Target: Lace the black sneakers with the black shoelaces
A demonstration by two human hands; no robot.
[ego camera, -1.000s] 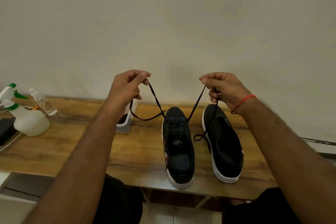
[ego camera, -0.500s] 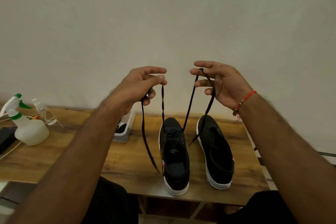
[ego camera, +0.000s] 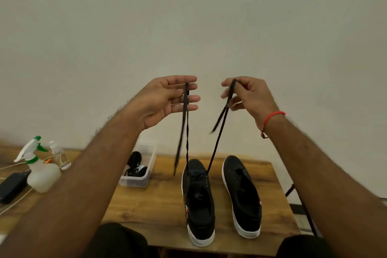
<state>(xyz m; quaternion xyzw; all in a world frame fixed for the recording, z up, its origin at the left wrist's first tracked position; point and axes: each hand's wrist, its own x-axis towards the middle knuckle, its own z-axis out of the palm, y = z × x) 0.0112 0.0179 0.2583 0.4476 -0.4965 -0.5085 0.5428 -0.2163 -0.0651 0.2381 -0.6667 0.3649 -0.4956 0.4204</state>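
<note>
Both hands rose higher since last frame; lace ends now hang vertical. Left hand [ego camera: 167,98]: fingers straight, lace [ego camera: 187,132] draped over them, its loose tail motion-blurred. Right hand [ego camera: 249,96]: lace pinched at the thumb, fingertips blurred. Lace runs down into the left sneaker [ego camera: 199,201] on the counter [ego camera: 150,205]; the right sneaker [ego camera: 243,195] is unlaced.

Two sneakers sit side by side on the table [ego camera: 146,205], the left sneaker [ego camera: 199,205] nearer its front edge, the right sneaker [ego camera: 243,197] just beside it. A shoelace [ego camera: 187,132] rises from the left sneaker's toe end to both raised hands. Left of the sneakers stands a tub [ego camera: 144,176] with more laces [ego camera: 135,163] in it. Further left a spray bottle [ego camera: 41,174], a small bottle [ego camera: 58,156] behind it.
</note>
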